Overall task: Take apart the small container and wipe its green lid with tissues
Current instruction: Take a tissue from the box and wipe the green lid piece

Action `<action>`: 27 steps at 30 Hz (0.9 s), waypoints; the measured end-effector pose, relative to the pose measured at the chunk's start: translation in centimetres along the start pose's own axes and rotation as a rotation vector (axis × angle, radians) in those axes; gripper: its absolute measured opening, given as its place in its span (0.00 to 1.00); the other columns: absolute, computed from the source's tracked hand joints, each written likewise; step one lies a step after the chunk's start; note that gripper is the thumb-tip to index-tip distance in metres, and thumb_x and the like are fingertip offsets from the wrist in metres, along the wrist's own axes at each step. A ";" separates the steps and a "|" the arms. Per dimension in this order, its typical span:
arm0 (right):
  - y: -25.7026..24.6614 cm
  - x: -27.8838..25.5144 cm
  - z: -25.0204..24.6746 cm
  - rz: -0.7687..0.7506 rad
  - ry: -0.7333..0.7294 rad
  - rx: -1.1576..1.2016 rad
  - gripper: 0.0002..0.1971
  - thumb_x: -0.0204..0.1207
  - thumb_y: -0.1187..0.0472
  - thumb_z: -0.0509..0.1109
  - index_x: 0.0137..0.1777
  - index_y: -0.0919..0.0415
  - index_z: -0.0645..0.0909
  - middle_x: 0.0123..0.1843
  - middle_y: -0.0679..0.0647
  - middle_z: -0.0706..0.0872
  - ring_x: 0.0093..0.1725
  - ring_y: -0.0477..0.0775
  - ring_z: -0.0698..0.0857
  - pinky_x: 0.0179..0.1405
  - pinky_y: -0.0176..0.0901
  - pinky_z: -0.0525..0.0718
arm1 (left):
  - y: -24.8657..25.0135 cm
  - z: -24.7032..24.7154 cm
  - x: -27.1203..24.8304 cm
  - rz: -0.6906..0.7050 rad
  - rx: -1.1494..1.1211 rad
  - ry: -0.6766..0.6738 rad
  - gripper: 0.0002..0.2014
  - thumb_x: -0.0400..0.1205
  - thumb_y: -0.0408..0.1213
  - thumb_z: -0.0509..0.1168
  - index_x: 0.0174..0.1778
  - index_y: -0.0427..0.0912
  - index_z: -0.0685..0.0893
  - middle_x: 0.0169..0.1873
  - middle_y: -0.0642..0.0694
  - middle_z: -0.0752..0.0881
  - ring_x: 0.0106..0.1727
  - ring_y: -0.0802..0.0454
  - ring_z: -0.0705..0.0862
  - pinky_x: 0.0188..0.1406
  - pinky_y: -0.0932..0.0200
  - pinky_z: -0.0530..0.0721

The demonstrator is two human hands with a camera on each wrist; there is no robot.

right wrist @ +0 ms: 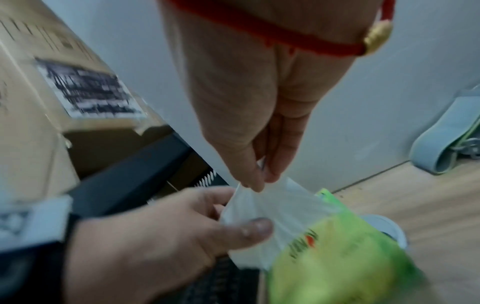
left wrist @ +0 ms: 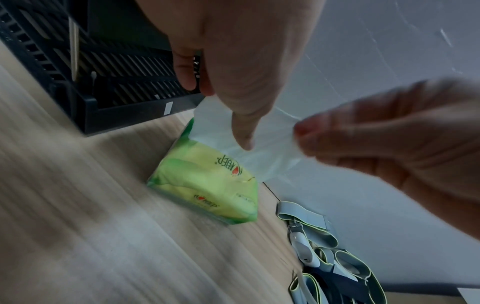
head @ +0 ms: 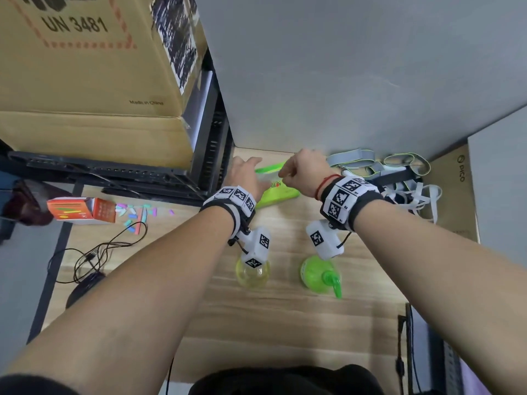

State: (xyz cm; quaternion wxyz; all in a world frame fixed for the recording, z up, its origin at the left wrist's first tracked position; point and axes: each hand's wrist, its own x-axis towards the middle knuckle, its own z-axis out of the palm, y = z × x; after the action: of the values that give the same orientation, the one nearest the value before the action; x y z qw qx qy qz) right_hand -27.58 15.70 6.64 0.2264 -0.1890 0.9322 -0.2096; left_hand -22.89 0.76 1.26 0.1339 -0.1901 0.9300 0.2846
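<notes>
- Step: tissue fetch; right hand (right wrist: pixel 249 127) pinches thin white tissue sheet (right wrist: pixel 275 207) above soft green tissue pack (left wrist: pixel 207 185).
- Left hand (right wrist: pixel 166 232) pinches the same sheet.
- Next, likely: pull free, pack staying on desk (head: pixel 285 323).

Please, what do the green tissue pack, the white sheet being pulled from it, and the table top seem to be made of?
Tissue pack: apparently thin glossy plastic film; it crinkles and shines. White sheet: soft matte tissue paper, slightly translucent and creased, in the pinch grip of the right hand, with the left hand holding it too. Table: pale wood grain, possibly laminate.
</notes>
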 end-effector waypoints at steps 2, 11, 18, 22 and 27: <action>-0.9 -0.3 -0.9 -0.041 0.103 0.149 0.10 0.67 0.66 0.73 0.45 0.57 0.93 0.39 0.53 0.93 0.37 0.48 0.87 0.48 0.35 0.84 | 0.3 -0.2 0.0 0.015 0.039 0.006 0.25 0.74 0.53 0.73 0.68 0.54 0.81 0.62 0.41 0.76 0.66 0.42 0.76 0.63 0.53 0.75; -0.9 -0.9 -3.1 -0.070 0.286 0.343 0.19 0.62 0.66 0.72 0.54 0.53 0.86 0.36 0.46 0.84 0.29 0.40 0.79 0.41 0.35 0.78 | 2.6 -2.3 -0.9 0.035 -0.141 0.126 0.09 0.79 0.31 0.59 0.47 0.43 0.85 0.47 0.35 0.89 0.49 0.33 0.84 0.39 0.54 0.74; 1.9 -4.1 -0.9 -0.051 0.089 0.081 0.26 0.67 0.52 0.77 0.65 0.57 0.79 0.60 0.59 0.78 0.56 0.60 0.80 0.58 0.50 0.80 | 4.2 -2.5 -4.3 0.013 -0.641 -0.278 0.11 0.78 0.39 0.63 0.49 0.43 0.90 0.50 0.38 0.92 0.53 0.37 0.89 0.52 0.42 0.88; 1.3 -6.8 -1.4 -0.012 -0.028 -0.020 0.12 0.75 0.54 0.72 0.52 0.60 0.84 0.45 0.56 0.84 0.45 0.58 0.81 0.35 0.42 0.72 | 4.6 -1.3 -6.8 -0.022 -0.574 -0.240 0.12 0.76 0.40 0.61 0.44 0.41 0.90 0.45 0.36 0.91 0.50 0.34 0.90 0.50 0.34 0.89; 3.4 -10.7 -1.3 0.034 -0.092 0.009 0.09 0.70 0.52 0.77 0.46 0.56 0.87 0.37 0.50 0.88 0.40 0.54 0.87 0.50 0.47 0.85 | 4.1 0.0 -11.0 -0.078 -0.477 -0.159 0.18 0.79 0.27 0.53 0.57 0.39 0.86 0.52 0.38 0.89 0.51 0.38 0.86 0.44 0.53 0.82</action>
State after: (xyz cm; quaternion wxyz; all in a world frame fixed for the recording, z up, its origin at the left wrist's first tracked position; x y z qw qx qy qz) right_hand -20.28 23.72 9.77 0.2736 -0.1816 0.9230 -0.2008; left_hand -14.84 6.98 7.14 0.1687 -0.2291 0.8151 0.5047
